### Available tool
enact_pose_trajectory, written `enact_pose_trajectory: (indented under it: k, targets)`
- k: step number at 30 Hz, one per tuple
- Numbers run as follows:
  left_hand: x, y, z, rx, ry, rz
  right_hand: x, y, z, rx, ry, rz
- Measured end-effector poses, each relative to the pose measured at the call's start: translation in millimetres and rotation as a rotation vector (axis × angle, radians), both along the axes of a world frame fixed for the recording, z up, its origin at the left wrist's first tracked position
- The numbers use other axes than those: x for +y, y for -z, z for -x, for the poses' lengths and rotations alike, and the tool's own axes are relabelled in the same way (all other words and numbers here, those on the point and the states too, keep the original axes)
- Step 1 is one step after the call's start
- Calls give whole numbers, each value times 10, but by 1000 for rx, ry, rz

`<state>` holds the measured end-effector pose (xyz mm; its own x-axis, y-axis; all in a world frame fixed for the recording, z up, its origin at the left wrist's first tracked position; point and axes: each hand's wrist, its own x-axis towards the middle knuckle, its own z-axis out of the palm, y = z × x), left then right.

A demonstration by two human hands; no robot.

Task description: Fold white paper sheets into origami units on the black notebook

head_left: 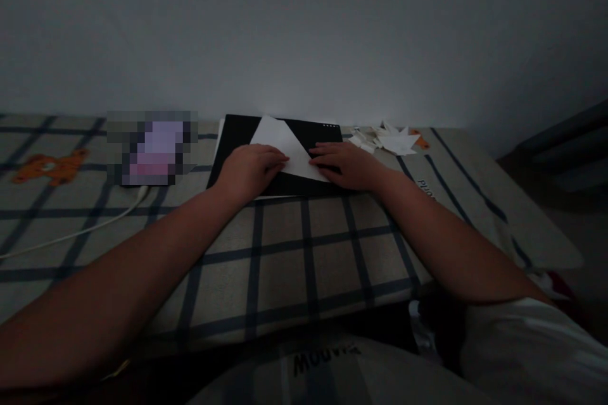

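A folded sheet of white paper (280, 139) lies on a black notebook or folder (237, 133), its top narrowed by slanting edges. My left hand (251, 168) is over the paper's left part, with fingers and thumb drawn together on it in a pinch. On the right edge of the sheet rests my right hand (346, 164), fingers stretched out and slightly apart. Parts of the paper's lower left are hidden under my left hand. Right of the notebook sit several folded white paper pieces (396, 139) with pointed tips.
A phone (156, 152) with a lit, blurred screen lies to the left, a white cable (95, 231) running from it. A checked tablecloth (285, 240) with orange bear prints covers the table. Behind stands a plain wall (304, 31). The table's right corner (570, 259) is rounded.
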<state>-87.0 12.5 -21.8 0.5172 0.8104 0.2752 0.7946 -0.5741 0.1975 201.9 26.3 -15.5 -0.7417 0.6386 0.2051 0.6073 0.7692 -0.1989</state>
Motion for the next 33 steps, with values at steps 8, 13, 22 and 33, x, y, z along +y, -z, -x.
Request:
enact_pose_trajectory:
  k: [8, 13, 22, 33]
  targets:
    - [-22, -22, 50, -115, -136, -13, -27, -10, 35, 84, -122, -66]
    - [52, -9, 124, -217, -172, 26, -44, 32, 42, 108, -124, -31]
    - [139, 62, 195, -339, -192, 71, -53, 29, 23, 121, -99, 131]
    - [97, 83, 132, -216, -33, 18, 45, 147, -19, 179, -149, 126]
